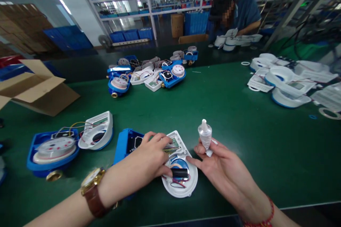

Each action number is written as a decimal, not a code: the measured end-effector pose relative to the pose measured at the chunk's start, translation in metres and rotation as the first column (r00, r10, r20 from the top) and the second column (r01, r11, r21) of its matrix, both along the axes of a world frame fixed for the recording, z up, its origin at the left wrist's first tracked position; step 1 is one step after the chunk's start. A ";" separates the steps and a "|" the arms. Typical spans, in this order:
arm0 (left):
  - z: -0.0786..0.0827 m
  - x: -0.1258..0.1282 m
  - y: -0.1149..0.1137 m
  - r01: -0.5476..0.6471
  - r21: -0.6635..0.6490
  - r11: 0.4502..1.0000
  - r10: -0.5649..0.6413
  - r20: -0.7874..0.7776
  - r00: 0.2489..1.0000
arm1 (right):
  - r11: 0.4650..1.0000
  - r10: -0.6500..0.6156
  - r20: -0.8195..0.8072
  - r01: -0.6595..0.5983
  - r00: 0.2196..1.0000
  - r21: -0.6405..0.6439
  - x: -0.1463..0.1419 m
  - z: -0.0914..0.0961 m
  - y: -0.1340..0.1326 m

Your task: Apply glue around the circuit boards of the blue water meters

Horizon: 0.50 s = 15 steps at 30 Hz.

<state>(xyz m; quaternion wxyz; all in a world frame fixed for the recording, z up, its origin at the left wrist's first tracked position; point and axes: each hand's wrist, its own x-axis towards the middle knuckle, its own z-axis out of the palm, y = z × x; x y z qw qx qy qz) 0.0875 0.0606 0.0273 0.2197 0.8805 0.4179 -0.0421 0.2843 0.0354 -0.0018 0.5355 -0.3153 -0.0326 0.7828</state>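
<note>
My left hand (149,158) rests on a white meter cover (183,184) lying inside-up on the green table, fingers pressing the circuit board near its top. A black cylindrical part (179,173) with red wires lies in the cover. A blue meter housing (125,143) sits right behind my left hand. My right hand (223,166), palm up, holds a small clear squeeze bottle (205,136) with a white nozzle upright between thumb and fingers, just right of the cover.
Another blue meter body (53,152) with an opened white cover (97,131) lies at the left. A cardboard box (34,88) stands far left. More meters (149,74) sit mid-table, white covers (287,81) at right. A person (234,10) works across the table.
</note>
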 end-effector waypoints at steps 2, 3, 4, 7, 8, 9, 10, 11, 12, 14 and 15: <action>0.005 -0.006 0.002 0.022 -0.096 0.995 -0.011 0.122 0.993 | 1.000 0.013 0.011 -0.013 1.000 -0.005 -0.001 -0.002 0.000; 0.007 -0.008 0.004 0.009 -0.131 0.991 0.014 0.179 0.984 | 1.000 0.023 0.010 -0.023 1.000 -0.011 -0.001 -0.002 0.000; 0.009 -0.009 0.005 -0.012 -0.160 0.987 0.050 0.232 0.972 | 0.999 0.036 0.002 -0.036 0.999 -0.019 -0.002 -0.003 -0.001; 0.010 -0.009 0.008 -0.059 -0.224 0.973 0.135 0.342 0.930 | 0.997 0.076 -0.033 -0.077 0.997 -0.013 -0.004 -0.001 -0.002; 0.010 -0.009 0.008 -0.060 -0.241 0.969 0.147 0.359 0.922 | 0.996 0.084 -0.041 -0.084 0.996 0.005 -0.005 0.001 -0.003; 0.009 -0.008 0.007 -0.057 -0.255 0.965 0.151 0.364 0.919 | 0.996 0.088 -0.050 -0.087 0.995 0.027 -0.006 0.002 -0.003; 0.009 -0.007 0.006 -0.056 -0.264 0.963 0.152 0.357 0.921 | 0.995 0.092 -0.059 -0.089 0.994 0.048 -0.007 0.003 -0.003; 0.008 -0.005 0.005 -0.051 -0.273 0.961 0.147 0.344 0.927 | 0.994 0.096 -0.070 -0.092 0.993 0.064 -0.009 0.003 -0.003; 0.007 -0.005 0.004 -0.042 -0.283 0.958 0.139 0.330 0.934 | 0.992 0.107 -0.083 -0.101 0.991 0.073 -0.010 0.003 -0.004; 0.007 -0.005 0.004 -0.023 -0.307 0.951 0.127 0.322 0.938 | 0.989 0.136 -0.103 -0.129 0.985 0.073 -0.012 0.001 -0.004; 0.008 -0.005 0.004 -0.019 -0.321 0.947 0.131 0.333 0.934 | 0.987 0.153 -0.108 -0.147 0.982 0.069 -0.013 -0.001 -0.005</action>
